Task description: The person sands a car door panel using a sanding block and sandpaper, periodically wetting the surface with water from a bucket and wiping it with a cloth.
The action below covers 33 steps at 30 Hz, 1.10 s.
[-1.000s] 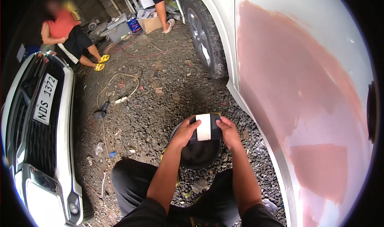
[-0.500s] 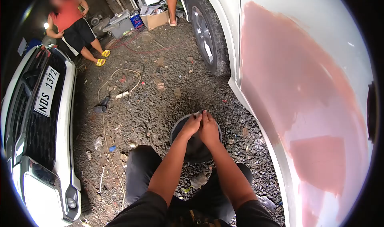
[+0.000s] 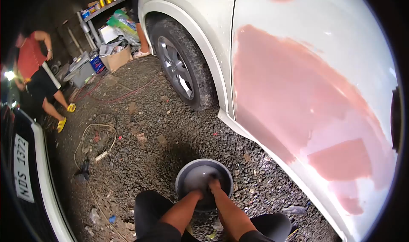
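A grey bucket of cloudy water stands on the gravel between my knees. Both hands reach down inside it. My left hand is at the water near the bucket's front, with its fingers hidden. Just right of it, my right hand is also lowered in, its fingertips dark and blurred. Whether either hand holds anything does not show. To the right is a white car door with large patches of pinkish filler or primer.
A car wheel stands ahead. On the left are a detached-looking bumper with a plate, a dark power tool and a cable. One person stands back left; another's leg shows beside boxes and a shelf.
My hands have gone from together above the bucket, around a small greyish piece, down into its water. The view has turned, so the wheel and bumper sit further left.
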Tool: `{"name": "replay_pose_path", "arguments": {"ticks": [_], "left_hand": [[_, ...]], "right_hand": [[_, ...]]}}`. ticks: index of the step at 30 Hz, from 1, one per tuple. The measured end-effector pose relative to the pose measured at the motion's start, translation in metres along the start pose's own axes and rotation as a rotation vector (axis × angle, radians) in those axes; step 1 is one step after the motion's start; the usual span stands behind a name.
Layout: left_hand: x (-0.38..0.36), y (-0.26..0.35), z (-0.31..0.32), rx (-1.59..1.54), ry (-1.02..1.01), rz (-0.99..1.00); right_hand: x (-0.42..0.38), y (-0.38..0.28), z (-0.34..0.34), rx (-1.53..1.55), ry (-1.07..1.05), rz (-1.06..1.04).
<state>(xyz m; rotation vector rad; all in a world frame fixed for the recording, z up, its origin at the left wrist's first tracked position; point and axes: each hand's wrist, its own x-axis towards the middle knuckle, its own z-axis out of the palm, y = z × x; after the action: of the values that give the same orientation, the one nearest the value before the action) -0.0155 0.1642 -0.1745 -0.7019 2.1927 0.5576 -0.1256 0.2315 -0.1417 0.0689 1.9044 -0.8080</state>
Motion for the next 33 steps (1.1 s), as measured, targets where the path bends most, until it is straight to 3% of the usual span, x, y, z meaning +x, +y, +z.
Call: {"name": "replay_pose_path", "arguments": {"ticks": [2, 4, 6, 7, 10, 11, 14, 15, 18, 20, 22, 29, 33], "left_hand": [[-0.030, 0.006, -0.059, 0.042, -0.257, 0.101], [-0.061, 0.012, -0.119, 0.056, -0.205, 0.192], [-0.077, -0.001, -0.150, 0.022, 0.393, 0.345], [-0.085, -0.006, -0.172, -0.042, 0.564, 0.418], [-0.068, -0.022, -0.201, -0.087, 0.991, 0.511], [-0.057, -0.026, -0.200, -0.086, 1.119, 0.511], [-0.018, -0.030, -0.188, -0.240, 0.563, 0.592], [-0.014, -0.031, -0.187, -0.233, 0.431, 0.635], [0.007, -0.031, -0.165, -0.478, 0.334, 0.619], [-0.015, -0.035, -0.179, -0.404, 0.298, 0.545], [-0.038, -0.044, -0.195, -0.340, 0.301, 0.503], [-0.063, -0.086, -0.208, -0.343, 0.259, 0.391], [-0.042, -0.092, -0.206, -0.275, 0.322, 0.397]], "right_hand": [[-0.004, 0.008, 0.020, -0.272, -0.042, -0.070], [-0.014, 0.005, 0.023, -0.554, -0.066, -0.146], [-0.025, -0.010, 0.014, -0.843, -0.067, -0.217], [-0.038, -0.021, 0.010, -1.022, -0.131, -0.249], [-0.131, -0.096, -0.038, -1.153, -0.144, -0.263], [-0.195, -0.137, -0.056, -1.242, 0.021, -0.314], [-0.285, -0.216, -0.127, -1.698, 0.643, -0.588], [-0.316, -0.239, -0.152, -1.593, 0.865, -0.779], [-0.394, -0.311, -0.210, -1.688, 1.215, -0.996], [-0.427, -0.343, -0.230, -1.805, 1.425, -1.115], [-0.437, -0.360, -0.245, -1.846, 1.470, -1.188], [-0.432, -0.427, -0.271, -2.307, 1.296, -1.217], [-0.475, -0.376, -0.292, -2.413, 1.203, -1.023]]}}
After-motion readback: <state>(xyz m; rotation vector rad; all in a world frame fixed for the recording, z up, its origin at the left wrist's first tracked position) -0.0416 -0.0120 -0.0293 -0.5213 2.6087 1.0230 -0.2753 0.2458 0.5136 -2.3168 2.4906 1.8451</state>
